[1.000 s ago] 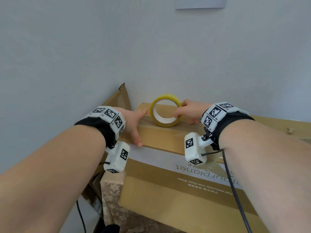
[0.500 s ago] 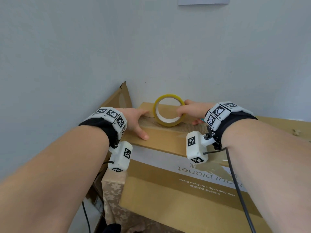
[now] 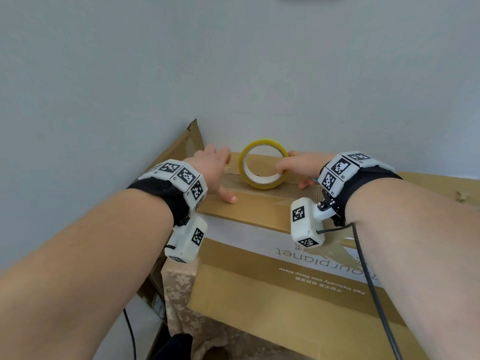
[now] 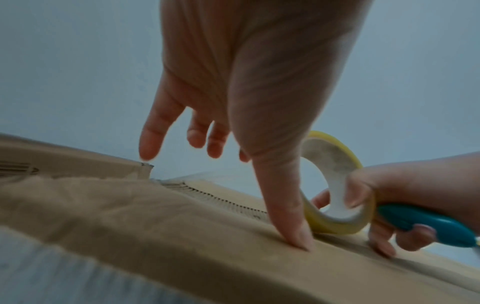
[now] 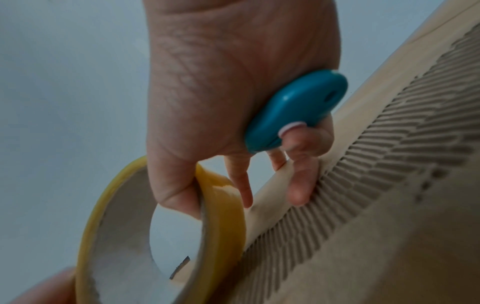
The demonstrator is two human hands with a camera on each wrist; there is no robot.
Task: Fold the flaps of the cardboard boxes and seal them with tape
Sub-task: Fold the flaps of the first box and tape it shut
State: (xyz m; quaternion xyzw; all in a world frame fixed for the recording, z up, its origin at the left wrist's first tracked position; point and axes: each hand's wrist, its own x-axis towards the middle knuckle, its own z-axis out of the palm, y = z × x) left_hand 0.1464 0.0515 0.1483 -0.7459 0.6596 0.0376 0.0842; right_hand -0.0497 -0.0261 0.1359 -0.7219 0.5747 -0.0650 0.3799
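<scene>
Nearest you, at the bottom of the head view, the printed front face of the large brown cardboard box [image 3: 298,294] fills the lower centre, its folded top running left to right across the middle of the frame. On that top, your left hand [image 3: 213,172] lies with fingers straight and spread, thumb tip pressed flat on the cardboard at centre left; its grip holds nothing. Just right of it stands the yellow roll of clear tape [image 3: 264,163] on edge, touching the box top. Your right hand [image 3: 301,166] is clamped on the roll, thumb hooked through the core, while the lower fingers also curl round a teal plastic-handled cutter [image 5: 293,111]. The torn corrugated strip [image 5: 376,164] marks the seam, and its long axis runs left to right; the roll should travel along it, toward the right, away from your left thumb. The seam does not look sealed yet. Farthest off, an upright flap of another box [image 3: 187,149] leans on the pale wall.
</scene>
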